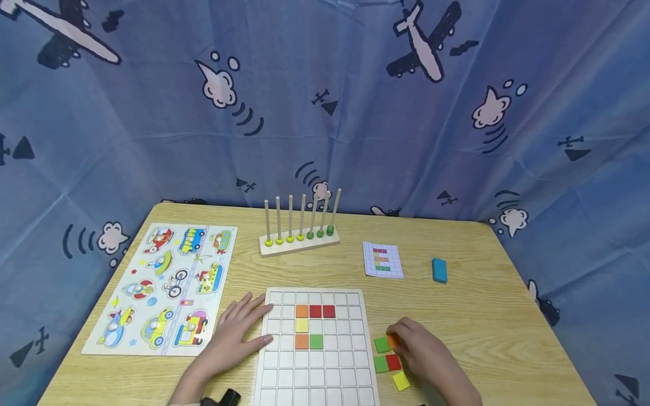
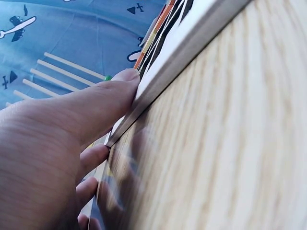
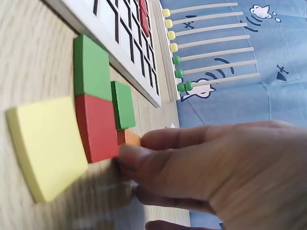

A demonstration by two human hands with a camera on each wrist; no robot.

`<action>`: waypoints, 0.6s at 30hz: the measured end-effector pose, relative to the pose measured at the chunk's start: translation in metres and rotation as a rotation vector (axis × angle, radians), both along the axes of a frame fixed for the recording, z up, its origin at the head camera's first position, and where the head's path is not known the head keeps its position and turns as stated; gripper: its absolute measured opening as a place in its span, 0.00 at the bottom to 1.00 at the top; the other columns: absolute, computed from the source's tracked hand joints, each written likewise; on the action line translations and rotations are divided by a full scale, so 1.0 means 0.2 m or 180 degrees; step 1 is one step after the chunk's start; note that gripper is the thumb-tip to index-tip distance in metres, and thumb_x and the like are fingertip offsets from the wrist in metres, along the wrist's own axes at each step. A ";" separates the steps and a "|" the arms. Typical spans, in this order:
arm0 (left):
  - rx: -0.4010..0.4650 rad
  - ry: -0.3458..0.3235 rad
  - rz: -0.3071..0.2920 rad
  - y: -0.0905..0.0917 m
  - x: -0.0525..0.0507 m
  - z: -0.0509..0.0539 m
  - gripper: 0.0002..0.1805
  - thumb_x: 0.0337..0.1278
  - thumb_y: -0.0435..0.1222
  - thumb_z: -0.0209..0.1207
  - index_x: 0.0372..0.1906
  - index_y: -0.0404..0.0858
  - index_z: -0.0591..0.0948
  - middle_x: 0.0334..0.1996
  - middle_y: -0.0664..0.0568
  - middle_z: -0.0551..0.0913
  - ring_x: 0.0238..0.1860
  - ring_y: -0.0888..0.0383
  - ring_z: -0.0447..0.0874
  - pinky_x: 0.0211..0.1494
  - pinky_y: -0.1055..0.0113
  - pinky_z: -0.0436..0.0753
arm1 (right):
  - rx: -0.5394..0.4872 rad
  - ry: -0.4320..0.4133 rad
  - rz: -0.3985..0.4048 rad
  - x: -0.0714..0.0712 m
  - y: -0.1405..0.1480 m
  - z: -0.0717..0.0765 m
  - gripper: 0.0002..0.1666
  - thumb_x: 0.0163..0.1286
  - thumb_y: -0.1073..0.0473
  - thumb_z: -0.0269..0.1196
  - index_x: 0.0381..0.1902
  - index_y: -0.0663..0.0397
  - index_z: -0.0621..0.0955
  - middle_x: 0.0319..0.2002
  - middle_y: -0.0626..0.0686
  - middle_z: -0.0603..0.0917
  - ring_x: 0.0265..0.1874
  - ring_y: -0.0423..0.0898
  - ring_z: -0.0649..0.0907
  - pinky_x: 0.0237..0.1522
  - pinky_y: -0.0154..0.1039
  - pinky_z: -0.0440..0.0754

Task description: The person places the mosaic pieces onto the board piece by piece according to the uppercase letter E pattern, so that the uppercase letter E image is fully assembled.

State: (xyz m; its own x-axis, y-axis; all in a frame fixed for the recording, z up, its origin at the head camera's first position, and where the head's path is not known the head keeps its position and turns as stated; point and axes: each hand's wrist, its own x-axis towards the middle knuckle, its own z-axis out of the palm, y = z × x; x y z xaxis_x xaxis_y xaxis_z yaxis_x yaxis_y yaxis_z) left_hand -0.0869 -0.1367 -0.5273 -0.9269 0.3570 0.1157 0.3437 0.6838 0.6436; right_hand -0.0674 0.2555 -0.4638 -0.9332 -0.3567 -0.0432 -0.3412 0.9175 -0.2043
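Observation:
A white grid board point(image 1: 294, 361) lies on the table with orange, red, yellow and green square tiles in some of its cells. My left hand point(image 1: 236, 332) rests at the board's left edge, fingers extended; in the left wrist view the thumb point(image 2: 108, 98) touches the board's rim. Right of the board, my right hand point(image 1: 418, 349) pinches an orange tile point(image 3: 129, 138) between thumb and forefinger, most of it hidden by the fingers. Close to it lie two green tiles point(image 1: 381, 344), a red tile point(image 1: 393, 362) and a yellow tile point(image 1: 400, 381).
A picture card point(image 1: 383, 260) with a coloured grid pattern lies behind the board, and a blue block point(image 1: 439, 270) is to its right. A peg stand point(image 1: 299, 242) with yellow and green beads stands at the back. A vehicle puzzle board point(image 1: 167, 287) lies on the left.

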 end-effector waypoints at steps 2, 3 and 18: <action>-0.0014 0.0002 -0.0001 0.00 0.00 0.00 0.33 0.57 0.56 0.60 0.67 0.51 0.71 0.72 0.53 0.63 0.75 0.44 0.49 0.71 0.39 0.43 | -0.0005 -0.0021 -0.0133 0.00 0.00 0.00 0.15 0.55 0.62 0.72 0.41 0.48 0.82 0.38 0.40 0.78 0.36 0.36 0.78 0.43 0.37 0.81; -0.0016 0.0001 -0.0004 0.00 0.00 0.00 0.33 0.57 0.56 0.60 0.67 0.52 0.71 0.72 0.53 0.63 0.75 0.44 0.49 0.71 0.39 0.43 | -0.0009 -0.0045 -0.0199 0.00 0.00 -0.01 0.15 0.55 0.61 0.72 0.41 0.48 0.82 0.37 0.40 0.78 0.36 0.36 0.77 0.43 0.37 0.81; -0.0012 0.0106 0.0026 0.00 0.00 0.00 0.33 0.56 0.55 0.61 0.67 0.52 0.72 0.71 0.52 0.64 0.74 0.43 0.52 0.71 0.38 0.45 | -0.0295 -0.0304 -0.0506 -0.04 -0.03 0.01 0.11 0.61 0.59 0.69 0.38 0.43 0.77 0.36 0.38 0.75 0.32 0.34 0.72 0.36 0.33 0.77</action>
State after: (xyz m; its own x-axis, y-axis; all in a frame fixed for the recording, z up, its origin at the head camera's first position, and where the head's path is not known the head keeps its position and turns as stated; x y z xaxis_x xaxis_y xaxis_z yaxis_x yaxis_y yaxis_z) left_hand -0.0870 -0.1363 -0.5283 -0.9255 0.3499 0.1452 0.3592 0.6891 0.6294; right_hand -0.0756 0.2499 -0.4617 -0.9713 -0.2119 -0.1081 -0.1688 0.9340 -0.3149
